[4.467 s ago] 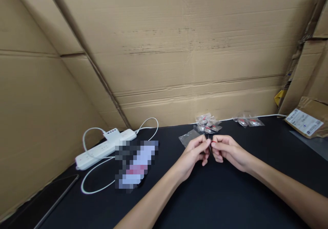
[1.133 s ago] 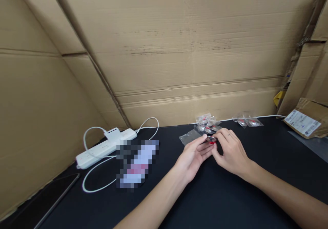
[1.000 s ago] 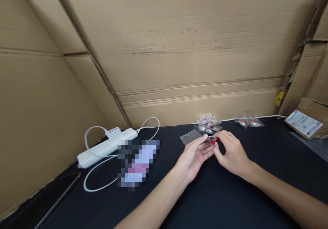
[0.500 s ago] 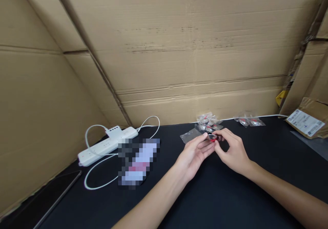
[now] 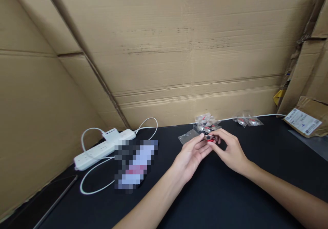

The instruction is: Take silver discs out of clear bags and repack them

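Note:
Between my two hands is a small shiny silver round piece with a red part (image 5: 209,138); its exact kind cannot be made out. My left hand (image 5: 188,157), palm turned up, grips its left side between thumb and fingers. From the right, the thumb and fingertips of my right hand (image 5: 232,151) pinch the same piece near its red part. Just beyond the fingers lies a pile of clear plastic bags (image 5: 205,119) with similar silver and red pieces inside. A flat clear plastic bag (image 5: 188,137) rests on the black table (image 5: 205,201) behind my left hand.
Two more bagged pieces (image 5: 248,120) lie at the back right. On the left are a white power strip (image 5: 92,155) with a looped cable, a pixelated patch (image 5: 137,164) and a dark flat device (image 5: 51,201). Cardboard walls (image 5: 164,51) enclose the table; a labelled package (image 5: 303,121) stands right.
The whole view has shifted slightly. Both hands keep nearly the same hold on the silver and red piece, which now looks a little more tilted edge-on.

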A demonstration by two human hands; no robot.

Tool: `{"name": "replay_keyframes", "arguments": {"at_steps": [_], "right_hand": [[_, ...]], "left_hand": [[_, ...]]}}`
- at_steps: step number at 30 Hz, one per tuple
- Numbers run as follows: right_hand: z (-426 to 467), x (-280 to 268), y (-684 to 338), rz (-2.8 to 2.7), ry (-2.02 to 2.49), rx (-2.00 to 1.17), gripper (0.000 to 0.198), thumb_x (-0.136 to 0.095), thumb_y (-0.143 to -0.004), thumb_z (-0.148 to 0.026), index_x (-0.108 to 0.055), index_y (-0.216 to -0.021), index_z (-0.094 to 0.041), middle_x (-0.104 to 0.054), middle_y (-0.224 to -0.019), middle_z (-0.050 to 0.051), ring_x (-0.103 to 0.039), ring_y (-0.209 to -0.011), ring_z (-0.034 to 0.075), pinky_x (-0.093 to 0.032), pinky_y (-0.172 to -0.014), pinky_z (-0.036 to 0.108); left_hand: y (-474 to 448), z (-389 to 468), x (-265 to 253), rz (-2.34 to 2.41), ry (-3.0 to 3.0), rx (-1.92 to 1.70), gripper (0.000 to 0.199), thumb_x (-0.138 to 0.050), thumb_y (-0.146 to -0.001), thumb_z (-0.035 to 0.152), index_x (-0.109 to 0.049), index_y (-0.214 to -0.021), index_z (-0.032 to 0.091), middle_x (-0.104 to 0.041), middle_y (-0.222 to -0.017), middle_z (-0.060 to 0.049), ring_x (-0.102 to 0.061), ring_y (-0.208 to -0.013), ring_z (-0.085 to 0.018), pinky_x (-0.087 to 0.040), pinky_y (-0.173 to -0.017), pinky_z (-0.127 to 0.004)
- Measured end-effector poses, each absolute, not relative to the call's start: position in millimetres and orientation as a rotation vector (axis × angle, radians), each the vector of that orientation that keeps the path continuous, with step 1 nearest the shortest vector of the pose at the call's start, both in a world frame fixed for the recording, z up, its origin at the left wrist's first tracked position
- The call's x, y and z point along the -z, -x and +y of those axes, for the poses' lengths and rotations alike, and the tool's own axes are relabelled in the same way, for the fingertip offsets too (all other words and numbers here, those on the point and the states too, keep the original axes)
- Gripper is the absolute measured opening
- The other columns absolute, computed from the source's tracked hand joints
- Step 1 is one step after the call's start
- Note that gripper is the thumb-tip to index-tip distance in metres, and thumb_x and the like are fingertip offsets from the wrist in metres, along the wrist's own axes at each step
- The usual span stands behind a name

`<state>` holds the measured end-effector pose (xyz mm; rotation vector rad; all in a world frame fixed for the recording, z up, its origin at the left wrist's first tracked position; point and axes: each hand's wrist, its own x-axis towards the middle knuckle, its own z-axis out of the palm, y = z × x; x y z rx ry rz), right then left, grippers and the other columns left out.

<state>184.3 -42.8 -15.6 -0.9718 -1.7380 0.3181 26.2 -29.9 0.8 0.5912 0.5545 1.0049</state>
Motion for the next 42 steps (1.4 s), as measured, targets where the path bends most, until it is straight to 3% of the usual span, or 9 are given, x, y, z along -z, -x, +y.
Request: {"name": "replay_keyframes", "arguments": {"at_steps": [9,18,33,37,40,42], "right_hand": [[-28.2,26.5,-187.6,-1.475,0.857,-0.857,0.019,-0.073,-0.076,-0.032,-0.066,-0.090,-0.020,-0.063,-0.087,0.003,-0.060,-0.073,0.015,-0.052,-0.070,0.031],[-29.2,10.8,-198.6,-1.665,0.884,-0.794,0.021,-0.071,-0.079,-0.037,-0.068,-0.087,-0.018,-0.065,-0.085,0.005,-0.062,-0.077,0.017,-0.053,-0.072,0.033],[-26.7,15.1,-199.1,-1.488,0.934,-0.885,0.023,-0.075,-0.073,-0.035,-0.068,-0.084,-0.016,-0.069,-0.084,0.006,-0.066,-0.078,0.019,-0.055,-0.077,0.035],[-24.7,14.4,-201.6,-1.353,0.956,-0.959,0.029,-0.078,-0.069,-0.037,-0.069,-0.084,-0.014,-0.071,-0.085,0.008,-0.067,-0.080,0.019,-0.053,-0.079,0.035],[-22.2,14.3,-205.5,-1.291,1.017,-0.933,0.033,-0.079,-0.067,-0.041,-0.069,-0.082,-0.013,-0.069,-0.076,0.006,-0.063,-0.069,0.017,-0.053,-0.070,0.033],[-20.5,14.3,-208.2,-1.271,1.048,-0.920,0.034,-0.079,-0.066,-0.043,-0.068,-0.079,-0.013,-0.065,-0.069,0.005,-0.060,-0.063,0.015,-0.051,-0.065,0.031]], "left_hand": [[-23.7,-29.0,-2.4,0.563,-0.562,-1.006,0.017,-0.065,-0.085,0.015,-0.065,-0.099,0.007,-0.069,-0.108,-0.020,-0.066,-0.106,-0.029,-0.050,-0.101,-0.042],[-21.2,-27.6,-5.8,0.607,-0.530,-0.946,0.012,-0.065,-0.084,0.017,-0.061,-0.093,0.009,-0.071,-0.098,-0.021,-0.070,-0.097,-0.028,-0.051,-0.099,-0.041],[-20.0,-24.6,-1.6,0.616,-0.569,-0.900,0.020,-0.061,-0.088,0.022,-0.059,-0.101,0.008,-0.069,-0.105,-0.023,-0.068,-0.101,-0.029,-0.051,-0.098,-0.040],[-15.9,-22.5,-4.8,0.753,-0.756,-0.967,0.021,-0.060,-0.088,0.029,-0.059,-0.094,0.009,-0.071,-0.097,-0.022,-0.071,-0.091,-0.028,-0.054,-0.089,-0.041],[-5.3,-13.3,-10.0,0.983,-1.145,-1.168,0.022,-0.061,-0.085,0.034,-0.060,-0.092,0.014,-0.071,-0.082,-0.013,-0.069,-0.071,-0.024,-0.056,-0.071,-0.039],[5.7,-3.4,-11.0,1.192,-1.517,-1.280,0.019,-0.062,-0.082,0.036,-0.061,-0.086,0.017,-0.069,-0.077,-0.009,-0.066,-0.073,-0.023,-0.053,-0.071,-0.036]]}}
